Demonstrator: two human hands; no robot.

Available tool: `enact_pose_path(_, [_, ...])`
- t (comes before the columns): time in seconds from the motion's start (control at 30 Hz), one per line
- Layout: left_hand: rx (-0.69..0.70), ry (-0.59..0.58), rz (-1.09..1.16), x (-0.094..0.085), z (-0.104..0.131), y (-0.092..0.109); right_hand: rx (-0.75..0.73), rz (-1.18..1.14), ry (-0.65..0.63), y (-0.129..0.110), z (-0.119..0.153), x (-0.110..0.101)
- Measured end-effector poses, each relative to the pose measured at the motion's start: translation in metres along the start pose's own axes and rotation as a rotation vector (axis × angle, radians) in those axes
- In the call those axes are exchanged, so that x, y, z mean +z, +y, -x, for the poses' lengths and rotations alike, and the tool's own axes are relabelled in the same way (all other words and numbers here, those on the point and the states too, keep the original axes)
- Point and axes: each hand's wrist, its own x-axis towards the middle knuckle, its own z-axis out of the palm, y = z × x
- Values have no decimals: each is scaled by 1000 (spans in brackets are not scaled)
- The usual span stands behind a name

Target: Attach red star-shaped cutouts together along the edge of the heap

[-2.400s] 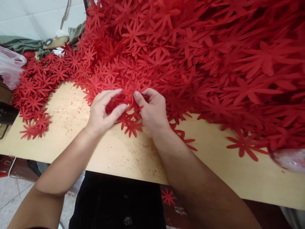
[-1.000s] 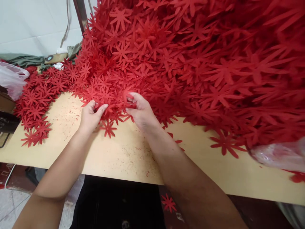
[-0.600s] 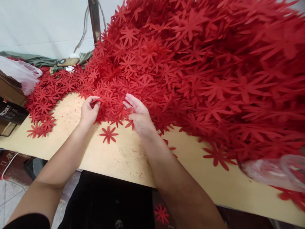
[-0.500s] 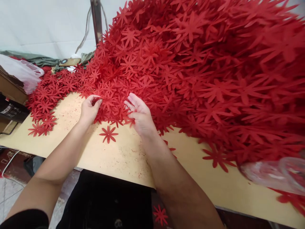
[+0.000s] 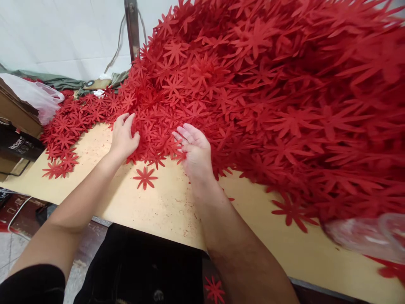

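Observation:
A big heap of red flower-shaped cutouts [image 5: 196,84], each with several narrow petals, covers the back and right of the table. My left hand [image 5: 124,137] is at the heap's front left edge, thumb and fingers apart, with nothing visible in it. Over the front edge, my right hand [image 5: 196,150] is turned partly palm up with its fingers curled. Red petals show between its thumb and fingers; how many flowers it holds cannot be seen. One loose flower [image 5: 145,177] lies flat on the table between my forearms.
The pale tabletop [image 5: 158,211] carries small red scraps. A white plastic bag [image 5: 41,97] and a cardboard box [image 5: 15,101] stand at left. Clear plastic [image 5: 357,236] lies at front right. A metal post [image 5: 132,29] rises behind, and another flower [image 5: 214,289] lies below the table edge.
My left hand's thumb and fingers have parted from a pinch, and the hand has moved slightly up and right. My right hand has shifted a little right with the red petals.

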Motion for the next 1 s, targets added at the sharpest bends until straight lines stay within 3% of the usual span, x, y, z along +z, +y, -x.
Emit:
enact_pose_path(0.07, [112, -40, -23, -3, 9, 18, -3, -40, -8, -2, 2, 2])
enact_pose_path(0.17, [231, -201, -28, -2, 23, 48, 25, -126, -12, -7, 5, 6])
enact_pose_path(0.3, [246, -359, -46, 9, 26, 65, 69, -212, 72, -12, 7, 9])
enact_pose_path(0.37, [195, -345, -15, 12, 20, 60, 77, -215, 145, -14, 6, 9])
enact_pose_path(0.47, [48, -225, 78, 10, 6, 42, 64, -201, 189, -14, 3, 6])
enact_pose_path(0.6, [-95, 7, 317, 2, -21, 16, 36, -149, 180, -12, 2, 4])
enact_pose_path(0.7, [-198, 95, 519, -4, -37, 3, -81, 14, 102, -9, 6, 5])
enact_pose_path(0.83, [-397, 7, 860, -14, -31, 6, -266, 288, -29, -1, 13, 8])
enact_pose_path(1.0, [-521, -242, 1183, -15, -2, 41, -368, 456, -180, 12, 18, 13])
